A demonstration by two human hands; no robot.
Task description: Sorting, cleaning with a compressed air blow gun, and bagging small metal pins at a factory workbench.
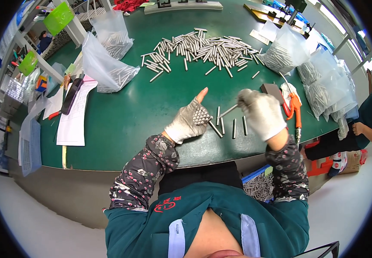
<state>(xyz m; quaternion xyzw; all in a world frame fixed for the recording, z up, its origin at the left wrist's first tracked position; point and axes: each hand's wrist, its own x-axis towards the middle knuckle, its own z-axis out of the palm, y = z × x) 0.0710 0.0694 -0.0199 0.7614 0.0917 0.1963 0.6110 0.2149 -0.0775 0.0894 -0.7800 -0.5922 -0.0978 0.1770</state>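
In the head view, holds a bundle of metal pins (201, 115) in the tight grip of the gloved left hand (185, 125), with ends toward the camera. Pinches a single pin (228, 111) in the narrow grip of the right hand (260, 112), above the green desk (128, 116). Shows loose pins (234, 128) between both hands and a big pile (224, 49) beyond.

- Bright light, glare at upper-right windows (333, 18)
- Soft shadow lies below left hand (186, 124)
- Tabletop (121, 118) shows faint sheen
- Fisheye bends edges toward black rim
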